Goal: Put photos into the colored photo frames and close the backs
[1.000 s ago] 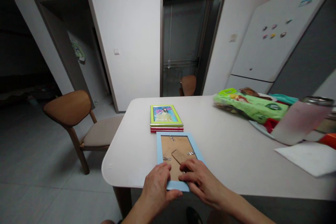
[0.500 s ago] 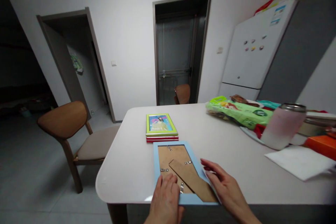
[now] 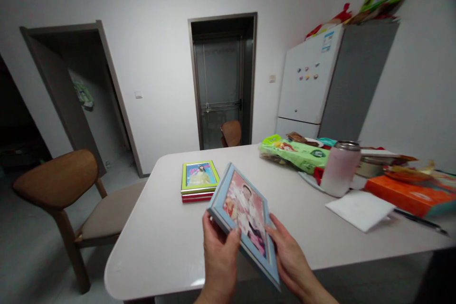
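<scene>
A light blue picture frame (image 3: 245, 216) is lifted off the white table (image 3: 160, 237), tilted with its photo side facing me. My left hand (image 3: 219, 256) grips its left lower edge, thumb on the front. My right hand (image 3: 290, 259) holds the right lower edge, fingers curled behind it. Just beyond on the table lies a small stack of frames, a green one (image 3: 199, 175) on top of a red one (image 3: 194, 196).
A wooden chair (image 3: 67, 199) stands at the table's left. On the right side lie a green packet (image 3: 295, 153), a pink tumbler (image 3: 340, 168), a white sheet (image 3: 359, 209), an orange box (image 3: 409, 194) and a pen (image 3: 420, 222). A fridge (image 3: 313, 85) stands behind.
The blue frame lay face down on the table with both hands on its back; now both hands have lifted it and turned it photo side up. The camera view has shifted back.
</scene>
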Demonstrator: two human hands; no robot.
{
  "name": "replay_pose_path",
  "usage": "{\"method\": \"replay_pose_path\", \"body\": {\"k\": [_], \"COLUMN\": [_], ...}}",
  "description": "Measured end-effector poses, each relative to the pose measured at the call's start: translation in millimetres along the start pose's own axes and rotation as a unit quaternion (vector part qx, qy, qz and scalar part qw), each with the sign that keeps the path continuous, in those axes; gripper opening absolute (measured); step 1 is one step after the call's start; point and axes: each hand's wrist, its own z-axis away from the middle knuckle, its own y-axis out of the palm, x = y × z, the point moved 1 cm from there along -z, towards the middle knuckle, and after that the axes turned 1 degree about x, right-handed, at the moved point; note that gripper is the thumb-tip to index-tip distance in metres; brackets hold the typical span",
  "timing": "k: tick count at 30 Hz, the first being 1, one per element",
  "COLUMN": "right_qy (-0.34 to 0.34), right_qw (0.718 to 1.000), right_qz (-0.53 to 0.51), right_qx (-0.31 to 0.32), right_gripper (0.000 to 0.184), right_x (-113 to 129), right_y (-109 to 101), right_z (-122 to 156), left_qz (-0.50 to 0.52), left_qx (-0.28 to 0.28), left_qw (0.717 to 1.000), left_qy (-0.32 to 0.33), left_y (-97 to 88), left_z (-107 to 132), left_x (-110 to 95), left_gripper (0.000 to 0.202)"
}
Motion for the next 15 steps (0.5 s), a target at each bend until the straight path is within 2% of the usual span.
{"method": "replay_pose_path", "body": {"k": [1,3,5,7,11,13,15], "right_qy": [-0.002,-0.001,-0.02,-0.021,-0.064,-0.097,-0.114], "right_qw": [0.999,0.988,0.968,0.944,0.908,0.887,0.849], "right_qz": [0.049,0.147,0.239,0.324,0.414,0.452,0.516], "right_qx": [-0.011,-0.05,-0.072,-0.062,-0.018,-0.008,-0.023], "right_gripper": [0.067,0.067,0.064,0.061,0.045,0.037,0.034], "right_x": [7,23,36,44,44,42,39], "right_y": [-13,-41,-68,-90,-119,-127,-131], "right_z": [-10,-33,-56,-78,-109,-116,-120], "left_qz": [0.005,0.014,0.014,-0.014,-0.181,-0.292,-0.369], "left_qx": [-0.002,0.032,0.078,0.108,0.149,0.153,0.163], "left_qw": [1.0,0.998,0.993,0.988,0.967,0.94,0.912], "left_qy": [-0.016,-0.057,-0.093,-0.114,-0.101,-0.082,-0.066], "left_y": [0.0,3.3,11.5,22.3,39.8,43.7,45.5], "left_z": [-6,-15,-18,-17,-15,-16,-18], "left_x": [1,11,29,52,82,85,83], "left_gripper": [0.054,0.052,0.05,0.052,0.05,0.049,0.049]}}
